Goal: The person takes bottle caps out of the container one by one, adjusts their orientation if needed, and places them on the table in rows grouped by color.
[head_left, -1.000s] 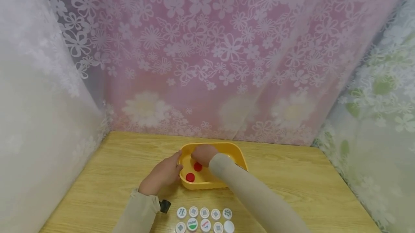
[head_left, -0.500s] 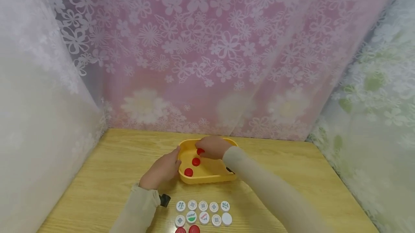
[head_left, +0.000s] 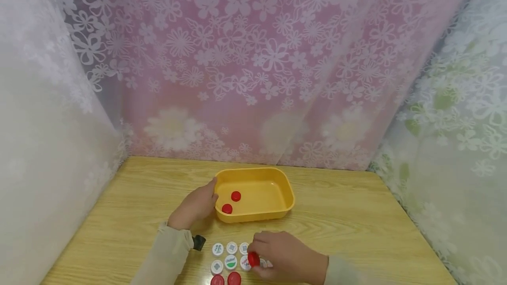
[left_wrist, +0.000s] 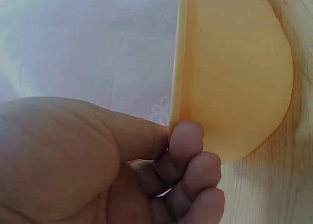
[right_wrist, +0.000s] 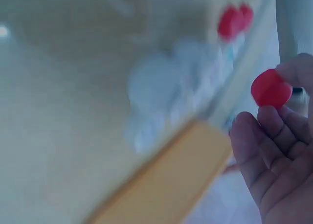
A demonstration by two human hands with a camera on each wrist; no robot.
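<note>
My right hand (head_left: 287, 254) pinches a red bottle cap (head_left: 253, 259) between thumb and fingertips, just above the rows of white bottle caps on the table. The right wrist view shows that red cap (right_wrist: 271, 89) at the fingertips. My left hand (head_left: 196, 205) grips the left rim of a yellow plastic tub (head_left: 257, 219); thumb and curled fingers pinch its edge (left_wrist: 177, 62) in the left wrist view. Two red caps lie inside the tub, one nearer the middle (head_left: 236, 196), one by the front left corner (head_left: 227, 209).
White caps (head_left: 218, 249), some with printed tops, stand in two rows in front of the tub. Two more red caps (head_left: 234, 279) start a row nearer me. My right hand hides some white caps. A floral curtain (head_left: 237, 78) hangs behind the wooden table (head_left: 336, 205).
My right hand has taken a red cap from the tub and brought it toward me, over the white caps. The left hand stays on the tub's rim.
</note>
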